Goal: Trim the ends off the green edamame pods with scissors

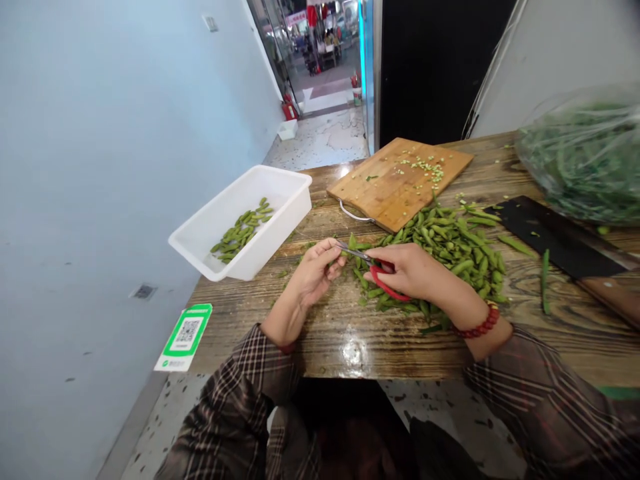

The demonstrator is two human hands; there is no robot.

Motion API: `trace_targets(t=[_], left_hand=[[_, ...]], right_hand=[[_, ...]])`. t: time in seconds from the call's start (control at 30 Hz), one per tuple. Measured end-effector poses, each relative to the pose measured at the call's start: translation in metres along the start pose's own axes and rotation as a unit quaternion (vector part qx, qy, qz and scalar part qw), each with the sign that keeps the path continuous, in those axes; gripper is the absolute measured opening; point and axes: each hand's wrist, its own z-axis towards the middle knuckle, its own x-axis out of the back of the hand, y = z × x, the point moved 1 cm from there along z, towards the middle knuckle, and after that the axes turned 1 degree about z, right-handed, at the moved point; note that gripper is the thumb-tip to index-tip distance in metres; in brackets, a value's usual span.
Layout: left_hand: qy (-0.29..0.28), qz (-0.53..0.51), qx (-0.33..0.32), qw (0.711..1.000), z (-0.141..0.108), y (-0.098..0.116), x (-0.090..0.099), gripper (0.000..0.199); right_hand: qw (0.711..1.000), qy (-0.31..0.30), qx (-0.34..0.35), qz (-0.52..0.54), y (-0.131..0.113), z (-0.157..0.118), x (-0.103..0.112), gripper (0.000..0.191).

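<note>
My right hand [407, 270] is closed around red-handled scissors [387, 283], with the blades pointing left. The fingers of my left hand [320, 263] are pinched together at the blade tips. Whatever they hold is mostly hidden by the fingers and too small to make out. Beneath and beyond my right hand spreads a heap of green soybean pods [465, 247] on the wooden table [310, 340]. To the left, a white plastic tub [277, 243] holds a smaller batch of pods [240, 233] on its bottom.
A wooden cutting board [395, 177] with chopped green bits lies behind the heap. At right are a cleaver [555, 233] and a clear bag of greens [585, 160]. A green QR-code card [185, 337] sits at the left edge, by the wall.
</note>
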Motion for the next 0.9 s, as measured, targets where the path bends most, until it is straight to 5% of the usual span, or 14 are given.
trace_targets(t=[0.23, 0.5, 0.7, 0.9], left_hand=[[-0.004, 0.048, -0.036, 0.998, 0.003, 0.000, 0.001, 0.024], [-0.007, 0.030, -0.049, 0.998, 0.002, -0.004, -0.008, 0.027], [-0.006, 0.029, -0.024, 0.999, 0.002, -0.002, -0.008, 0.022], [-0.001, 0.068, -0.016, 0.998, 0.004, 0.000, -0.001, 0.025]], right_hand=[[0.992, -0.018, -0.028, 0.121, 0.003, 0.001, 0.000, 0.033], [0.998, 0.063, -0.001, 0.004, 0.001, 0.003, -0.003, 0.026], [0.999, 0.037, -0.004, 0.012, -0.001, 0.003, 0.000, 0.022], [0.982, 0.157, -0.063, 0.081, 0.005, 0.003, 0.009, 0.031]])
